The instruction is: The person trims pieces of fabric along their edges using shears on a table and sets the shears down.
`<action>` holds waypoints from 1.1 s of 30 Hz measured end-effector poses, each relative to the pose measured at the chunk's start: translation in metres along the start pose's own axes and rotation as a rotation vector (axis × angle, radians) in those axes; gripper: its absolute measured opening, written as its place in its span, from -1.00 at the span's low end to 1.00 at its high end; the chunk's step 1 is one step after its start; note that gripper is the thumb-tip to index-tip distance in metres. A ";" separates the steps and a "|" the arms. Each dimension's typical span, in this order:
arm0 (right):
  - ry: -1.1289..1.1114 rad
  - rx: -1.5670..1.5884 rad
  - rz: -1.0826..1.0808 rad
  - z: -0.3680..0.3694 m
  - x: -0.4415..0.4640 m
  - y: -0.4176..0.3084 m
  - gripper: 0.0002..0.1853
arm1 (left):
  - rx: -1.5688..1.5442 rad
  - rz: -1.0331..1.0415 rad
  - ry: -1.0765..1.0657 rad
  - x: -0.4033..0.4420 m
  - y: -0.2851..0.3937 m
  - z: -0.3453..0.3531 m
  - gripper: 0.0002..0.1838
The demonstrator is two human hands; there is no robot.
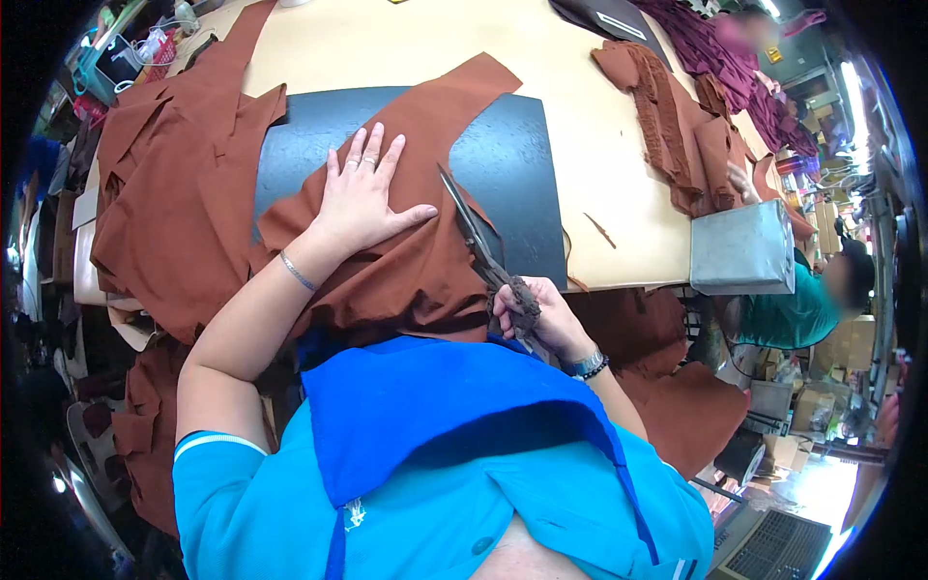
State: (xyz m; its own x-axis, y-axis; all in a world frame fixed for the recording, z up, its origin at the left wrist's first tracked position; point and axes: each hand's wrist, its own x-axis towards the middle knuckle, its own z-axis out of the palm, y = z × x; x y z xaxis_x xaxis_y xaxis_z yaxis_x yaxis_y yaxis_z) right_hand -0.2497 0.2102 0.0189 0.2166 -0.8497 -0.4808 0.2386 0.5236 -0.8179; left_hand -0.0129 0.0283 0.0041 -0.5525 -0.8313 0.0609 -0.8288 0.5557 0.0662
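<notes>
Head view: one pair of scissors (473, 232) in right hand (544, 314)

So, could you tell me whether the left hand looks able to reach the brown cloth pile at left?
Probably yes: the left hand rests open on brown fabric, and nothing visible blocks its way to the cloth pile.

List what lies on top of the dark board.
Rust-brown fabric lies across the dark board; the left hand rests flat on it, and the right hand holds scissors at the fabric's edge. The board's surface beneath the fabric is covered, so anything there cannot be seen.
</notes>
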 end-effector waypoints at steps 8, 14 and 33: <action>0.007 0.020 0.007 -0.001 -0.004 0.005 -0.78 | 0.036 0.120 -0.142 0.039 -0.016 -0.036 -0.50; 0.023 -0.006 -0.008 -0.001 -0.004 0.004 -0.72 | 0.024 0.557 -0.020 0.080 -0.056 -0.016 -0.01; 0.060 0.051 -0.005 0.004 -0.004 0.003 -0.72 | 0.082 0.320 -0.022 0.048 -0.034 0.002 0.07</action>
State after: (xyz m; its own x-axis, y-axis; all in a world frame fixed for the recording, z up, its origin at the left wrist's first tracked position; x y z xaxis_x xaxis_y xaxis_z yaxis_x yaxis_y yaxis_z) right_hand -0.2458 0.2158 0.0200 0.1588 -0.8536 -0.4961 0.2876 0.5207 -0.8038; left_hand -0.0121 -0.0307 0.0029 -0.7869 -0.6155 0.0442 -0.6169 0.7863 -0.0332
